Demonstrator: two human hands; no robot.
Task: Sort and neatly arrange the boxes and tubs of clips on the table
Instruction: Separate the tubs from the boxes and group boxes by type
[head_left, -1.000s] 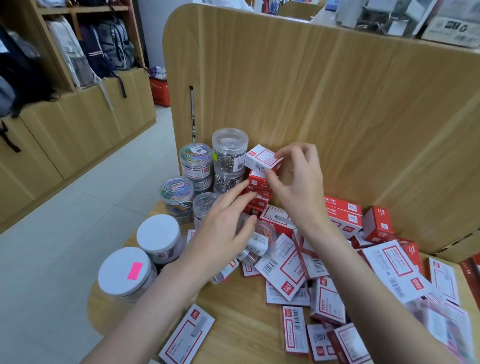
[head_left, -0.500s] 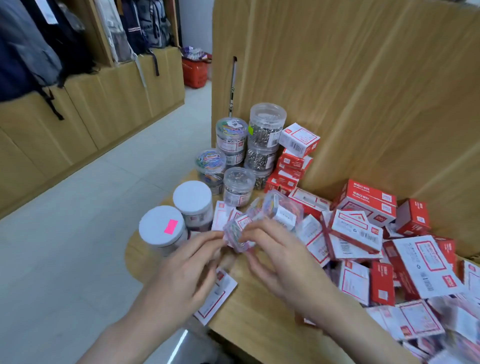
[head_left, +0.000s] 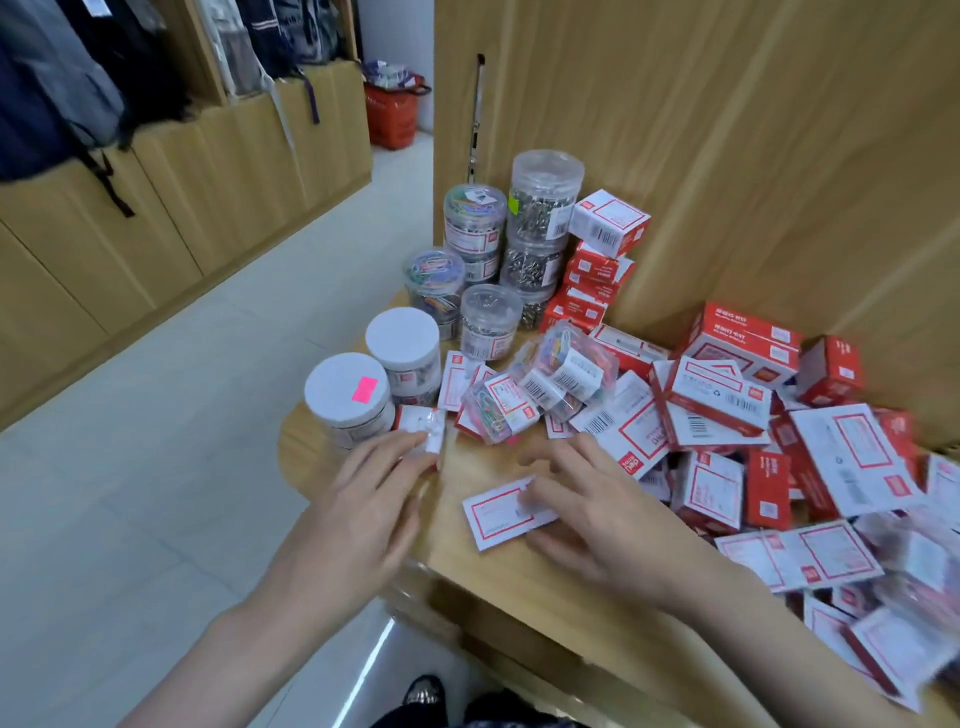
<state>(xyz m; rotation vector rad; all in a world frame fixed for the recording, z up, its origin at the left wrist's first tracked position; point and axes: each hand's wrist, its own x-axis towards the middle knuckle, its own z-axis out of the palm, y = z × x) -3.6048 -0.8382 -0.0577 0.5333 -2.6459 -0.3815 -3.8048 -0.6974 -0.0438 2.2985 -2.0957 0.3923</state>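
A flat box (head_left: 501, 512) is pressed on the worktop (head_left: 545, 587) under the right hand (head_left: 597, 512), long axis left-right; a small box (head_left: 428, 439) is touched by extended left hand (head_left: 363, 512) fingers; the tubs (head_left: 405, 358) lie beyond, nearer the left.

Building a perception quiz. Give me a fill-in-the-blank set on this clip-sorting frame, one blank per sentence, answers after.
1. The sticker on the nearer white-lidded tub is ___.
2. The right hand rests its fingers on a flat ___ and white box.
3. The left hand touches a small box beside the ___-lidded tubs.
4. The clear tubs are stacked against the ___ partition.

Answers: pink; red; white; wooden
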